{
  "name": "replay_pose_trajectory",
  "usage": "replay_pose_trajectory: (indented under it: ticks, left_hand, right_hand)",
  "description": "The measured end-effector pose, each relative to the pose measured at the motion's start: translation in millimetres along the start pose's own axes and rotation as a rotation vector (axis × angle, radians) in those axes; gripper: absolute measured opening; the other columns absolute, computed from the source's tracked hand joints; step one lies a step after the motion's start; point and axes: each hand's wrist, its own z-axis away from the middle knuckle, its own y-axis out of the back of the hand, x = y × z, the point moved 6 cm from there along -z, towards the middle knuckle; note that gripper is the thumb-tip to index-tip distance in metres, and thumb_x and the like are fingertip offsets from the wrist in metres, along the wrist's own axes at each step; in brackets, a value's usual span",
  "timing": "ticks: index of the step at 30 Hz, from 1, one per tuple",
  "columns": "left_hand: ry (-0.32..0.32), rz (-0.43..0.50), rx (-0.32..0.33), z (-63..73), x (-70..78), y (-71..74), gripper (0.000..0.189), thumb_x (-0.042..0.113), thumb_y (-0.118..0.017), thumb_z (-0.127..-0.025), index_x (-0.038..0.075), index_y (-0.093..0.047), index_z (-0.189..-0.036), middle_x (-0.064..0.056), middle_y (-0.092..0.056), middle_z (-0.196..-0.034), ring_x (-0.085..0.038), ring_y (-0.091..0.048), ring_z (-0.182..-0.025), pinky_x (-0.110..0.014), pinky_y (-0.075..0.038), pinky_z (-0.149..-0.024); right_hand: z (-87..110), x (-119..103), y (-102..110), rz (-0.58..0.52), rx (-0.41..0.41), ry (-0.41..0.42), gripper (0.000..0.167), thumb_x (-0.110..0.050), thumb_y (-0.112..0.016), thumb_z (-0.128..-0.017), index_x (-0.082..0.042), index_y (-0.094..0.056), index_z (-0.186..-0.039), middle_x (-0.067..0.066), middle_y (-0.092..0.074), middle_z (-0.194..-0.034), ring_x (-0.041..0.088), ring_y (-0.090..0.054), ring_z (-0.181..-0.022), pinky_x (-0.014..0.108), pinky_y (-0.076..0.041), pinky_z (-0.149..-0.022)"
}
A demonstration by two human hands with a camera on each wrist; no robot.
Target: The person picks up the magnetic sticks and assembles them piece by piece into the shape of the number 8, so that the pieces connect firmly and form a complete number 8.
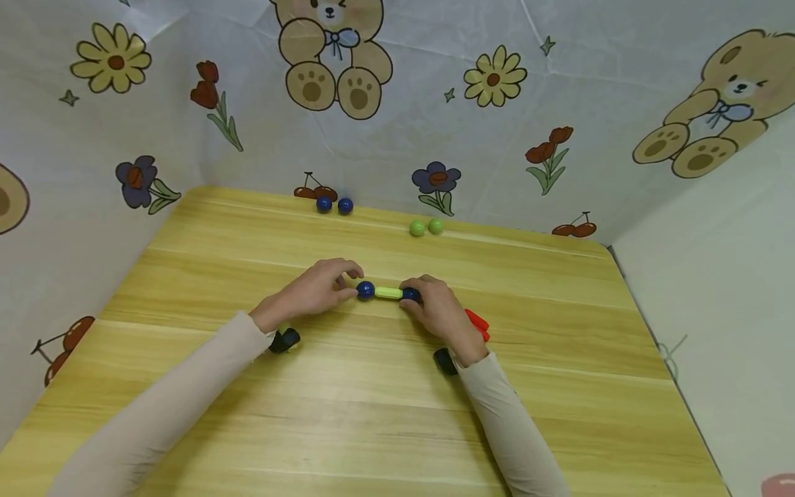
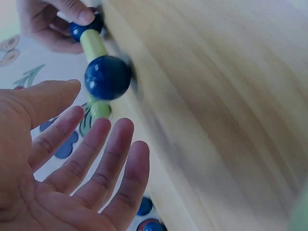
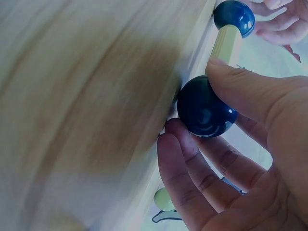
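Note:
A yellow-green ridged rod lies on the table with a blue ball at each end, like a small dumbbell. My right hand grips the right blue ball, thumb along its top near the rod and fingers curled below. Beside the left blue ball is my left hand, its fingers loosely bent and a gap showing between them and the ball in the left wrist view. Part of the right ball is hidden behind my right fingers in the head view.
Two blue balls sit at the table's back edge, with two green balls to their right. Red sticks lie partly hidden behind my right wrist. A patterned curtain stands behind the wooden table.

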Motion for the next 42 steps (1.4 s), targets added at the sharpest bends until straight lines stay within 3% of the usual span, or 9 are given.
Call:
replay_pose_trajectory:
  ticks: [9, 13, 18, 27, 33, 42]
  left_hand:
    - [0.029, -0.006, 0.074, 33.2, -6.7, 21.5, 0.030, 0.015, -0.065, -0.098, 0.001, -0.064, -0.125, -0.015, -0.067, -0.120, -0.026, -0.065, -0.098, -0.042, -0.054, -0.086]
    - [0.061, -0.039, 0.086, 51.3, -9.3, 30.0, 0.026, 0.014, -0.064, -0.098, 0.003, -0.066, -0.121, -0.009, -0.069, -0.107, -0.019, -0.064, -0.088, -0.037, -0.053, -0.076]
    - [0.107, -0.061, 0.078, 73.6, -16.3, 38.5, 0.021, 0.011, -0.062, -0.098, 0.002, -0.067, -0.117, -0.004, -0.067, -0.094, -0.013, -0.059, -0.074, -0.031, -0.048, -0.066]
    - [0.153, -0.009, 0.065, 110.5, -33.5, 42.1, 0.020, 0.006, -0.069, -0.093, 0.001, -0.068, -0.113, -0.006, -0.066, -0.097, -0.012, -0.054, -0.067, -0.024, -0.045, -0.057]
    - [0.154, -0.037, 0.070, 118.7, -37.2, 39.8, 0.028, 0.005, -0.073, -0.089, 0.002, -0.067, -0.116, -0.008, -0.066, -0.100, -0.013, -0.050, -0.068, -0.025, -0.043, -0.057]
    - [0.163, -0.120, 0.088, 117.2, -39.1, 35.2, 0.027, 0.006, -0.075, -0.087, 0.004, -0.068, -0.113, -0.005, -0.066, -0.095, -0.014, -0.052, -0.075, -0.028, -0.043, -0.065]
  right_hand:
    - [2.1, -1, 0, -0.010, -0.006, -0.013, 0.030, -0.022, -0.071, -0.095, -0.009, -0.069, -0.121, 0.013, -0.068, -0.116, 0.027, -0.065, -0.108, 0.043, -0.053, -0.095]
    - [3.1, -1, 1, -0.014, -0.004, -0.016, 0.030, -0.022, -0.071, -0.094, -0.009, -0.069, -0.121, 0.013, -0.068, -0.116, 0.026, -0.065, -0.108, 0.043, -0.054, -0.094]
    - [3.1, -1, 2, -0.011, 0.005, -0.013, 0.030, -0.022, -0.072, -0.094, -0.010, -0.070, -0.121, 0.013, -0.068, -0.116, 0.027, -0.065, -0.107, 0.043, -0.054, -0.094]
    - [1.0, 2, 1, -0.006, -0.006, -0.014, 0.031, -0.024, -0.071, -0.095, -0.010, -0.069, -0.122, 0.013, -0.067, -0.118, 0.028, -0.065, -0.110, 0.044, -0.053, -0.095]
    - [0.2, 1, 2, -0.001, -0.006, -0.008, 0.030, -0.023, -0.071, -0.094, -0.010, -0.069, -0.122, 0.014, -0.068, -0.118, 0.028, -0.065, -0.110, 0.044, -0.053, -0.095]
    - [-0.2, 0, -1, -0.008, -0.015, -0.005, 0.030, -0.023, -0.071, -0.095, -0.009, -0.069, -0.122, 0.013, -0.068, -0.118, 0.027, -0.065, -0.110, 0.043, -0.053, -0.096]
